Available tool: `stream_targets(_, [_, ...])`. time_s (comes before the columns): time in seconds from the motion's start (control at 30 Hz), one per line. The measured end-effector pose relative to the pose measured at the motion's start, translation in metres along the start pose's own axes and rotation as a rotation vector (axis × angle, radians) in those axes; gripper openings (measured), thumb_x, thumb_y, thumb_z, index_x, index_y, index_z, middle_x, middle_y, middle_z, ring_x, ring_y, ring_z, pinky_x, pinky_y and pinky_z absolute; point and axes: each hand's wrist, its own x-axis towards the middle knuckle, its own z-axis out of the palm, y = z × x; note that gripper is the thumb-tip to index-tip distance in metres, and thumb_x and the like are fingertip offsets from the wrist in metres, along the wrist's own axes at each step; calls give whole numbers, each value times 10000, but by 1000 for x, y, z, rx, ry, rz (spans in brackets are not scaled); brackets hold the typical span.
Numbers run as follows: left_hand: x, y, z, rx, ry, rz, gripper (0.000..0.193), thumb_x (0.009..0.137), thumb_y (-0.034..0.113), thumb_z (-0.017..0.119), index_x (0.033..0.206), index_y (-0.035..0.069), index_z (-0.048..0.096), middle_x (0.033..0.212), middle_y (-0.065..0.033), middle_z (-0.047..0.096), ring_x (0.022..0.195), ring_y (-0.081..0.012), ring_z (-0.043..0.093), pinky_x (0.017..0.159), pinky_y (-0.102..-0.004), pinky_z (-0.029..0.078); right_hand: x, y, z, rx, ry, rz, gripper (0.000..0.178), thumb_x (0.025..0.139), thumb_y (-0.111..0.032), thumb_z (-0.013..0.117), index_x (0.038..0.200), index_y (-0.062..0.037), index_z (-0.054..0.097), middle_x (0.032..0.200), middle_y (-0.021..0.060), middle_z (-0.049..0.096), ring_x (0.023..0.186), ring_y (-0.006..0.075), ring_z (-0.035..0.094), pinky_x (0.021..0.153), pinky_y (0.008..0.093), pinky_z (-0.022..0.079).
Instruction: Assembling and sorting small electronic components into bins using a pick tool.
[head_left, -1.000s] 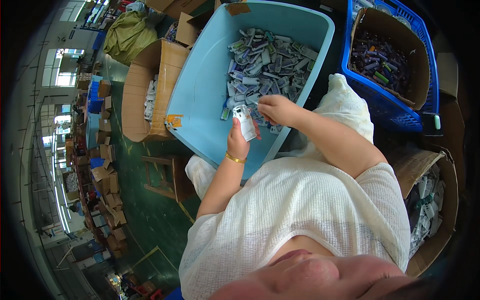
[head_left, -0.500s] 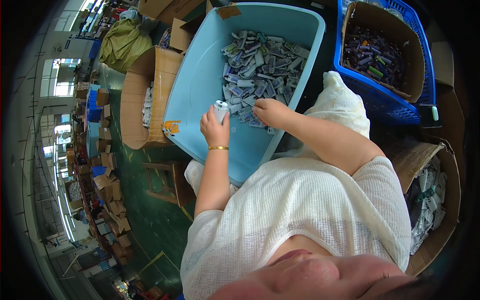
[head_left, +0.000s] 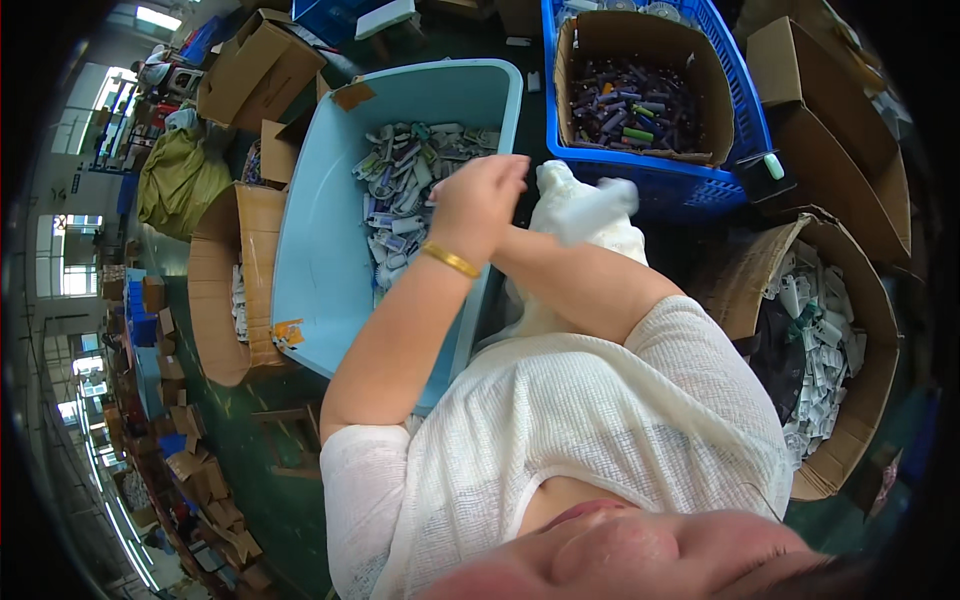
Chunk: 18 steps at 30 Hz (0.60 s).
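Left hand point(head_left: 478, 200) loosely spread over the light-blue tub's point(head_left: 318, 220) rim, its plastic casings point(head_left: 395, 165) beyond; right hand point(head_left: 435, 192) mostly hidden, grip indeterminable; blue basket point(head_left: 690, 192) holds a carton point(head_left: 640, 32) of cylinders point(head_left: 620, 105).

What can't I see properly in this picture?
In the head view:
Right forearm: its far end hides behind the left hand.
White piece: blurred, so its details are lost.
Left box's white parts: mostly hidden by its cardboard wall.
Little dark pieces: too small.
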Motion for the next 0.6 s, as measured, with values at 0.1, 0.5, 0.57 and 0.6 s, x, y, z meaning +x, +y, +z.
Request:
stream_targets(0.1, [-8, 7, 31, -22, -279, 40, 204, 836, 182, 510, 892, 20, 619, 766, -115, 626, 716, -245, 598, 657, -328, 457, -17, -51, 49, -540, 132, 251, 108, 829, -145, 477, 767, -56, 485, 509, -7, 403, 415, 111, 409, 381, 268, 357])
stream_targets(0.5, [-69, -37, -22, -330, 314, -132, 184, 900, 117, 454, 963, -1, 580, 782, -39, 541, 653, -99, 479, 637, -246, 421, -20, -30, 28, -282, 105, 442, 123, 821, -167, 491, 784, -57, 532, 629, 43, 504, 544, 141, 490, 510, 261, 402])
stream_targets(0.57, [-86, -68, -36, -478, 568, -272, 212, 916, 149, 432, 1034, 11, 542, 833, -29, 522, 691, -101, 467, 652, -247, 421, -31, -73, 63, -274, 199, 394, 111, 817, -147, 473, 768, -57, 516, 568, 29, 459, 465, 126, 423, 439, 264, 341])
stream_targets(0.6, [-92, -79, -39, -457, 564, -347, 211, 919, 144, 416, 1038, 17, 536, 848, -33, 526, 722, -97, 476, 659, -237, 422, -31, -90, 67, -226, 182, 342, 113, 819, -150, 475, 773, -55, 515, 570, 27, 456, 467, 123, 418, 437, 262, 337])
